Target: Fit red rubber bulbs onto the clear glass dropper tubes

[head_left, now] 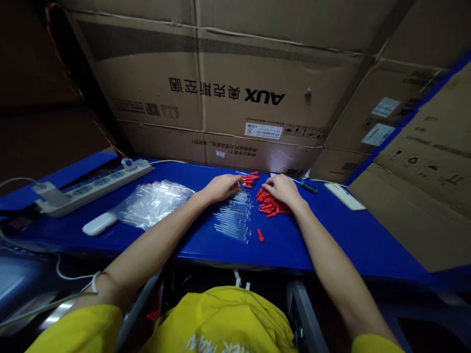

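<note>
My left hand [223, 187] is closed, its fingertips drawn together at the upper end of a row of thin clear glass tubes [232, 218]. Whatever lies between those fingers is too small to make out. Just past them is a small cluster of red-ended pieces [249, 180]. Over a pile of red rubber bulbs [270, 205], my right hand [282, 190] curls with thumb and fingers pinched on a bulb at the pile's far edge. The palm hides part of the heap. One loose red bulb [260, 235] lies nearer the table's front edge.
Clear plastic bags [154, 203] lie on the blue table [283, 250], left of the tubes. Beside them are a white rounded device [99, 223] and a power strip [99, 186]. A screwdriver [308, 187] and phone [345, 196] lie right. Cardboard [221, 59] walls the back.
</note>
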`<state>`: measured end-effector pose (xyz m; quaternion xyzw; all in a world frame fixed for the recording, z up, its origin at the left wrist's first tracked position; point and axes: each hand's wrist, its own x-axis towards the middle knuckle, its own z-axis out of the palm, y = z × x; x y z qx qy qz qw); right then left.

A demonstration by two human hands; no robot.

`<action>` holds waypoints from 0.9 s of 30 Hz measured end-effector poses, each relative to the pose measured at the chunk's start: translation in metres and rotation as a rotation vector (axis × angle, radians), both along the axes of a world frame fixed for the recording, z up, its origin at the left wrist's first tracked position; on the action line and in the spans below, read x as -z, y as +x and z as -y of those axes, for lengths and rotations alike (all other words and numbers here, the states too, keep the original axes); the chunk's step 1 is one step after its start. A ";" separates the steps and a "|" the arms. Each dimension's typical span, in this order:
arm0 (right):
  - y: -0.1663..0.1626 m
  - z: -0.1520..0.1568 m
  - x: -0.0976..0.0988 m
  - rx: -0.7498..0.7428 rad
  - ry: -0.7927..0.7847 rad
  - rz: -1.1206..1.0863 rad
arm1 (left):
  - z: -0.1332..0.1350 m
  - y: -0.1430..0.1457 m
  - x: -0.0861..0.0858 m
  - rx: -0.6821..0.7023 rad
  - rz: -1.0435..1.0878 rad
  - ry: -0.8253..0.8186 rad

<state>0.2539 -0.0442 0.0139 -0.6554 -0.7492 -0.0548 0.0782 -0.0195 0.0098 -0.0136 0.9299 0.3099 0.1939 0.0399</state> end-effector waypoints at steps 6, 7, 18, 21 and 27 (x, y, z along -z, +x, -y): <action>-0.020 -0.004 0.007 -0.147 0.113 -0.082 | 0.002 0.002 -0.002 0.011 -0.065 0.037; -0.024 -0.006 0.008 -0.153 0.100 -0.086 | 0.002 0.002 -0.002 0.011 -0.074 0.041; -0.027 -0.016 0.021 -0.146 0.047 -0.138 | -0.004 0.000 0.005 0.082 -0.062 0.006; -0.027 -0.017 0.020 -0.152 0.105 -0.178 | -0.004 0.000 0.004 0.095 -0.052 0.003; -0.026 -0.010 0.007 -0.206 0.279 -0.320 | 0.004 0.000 -0.003 0.024 -0.008 0.049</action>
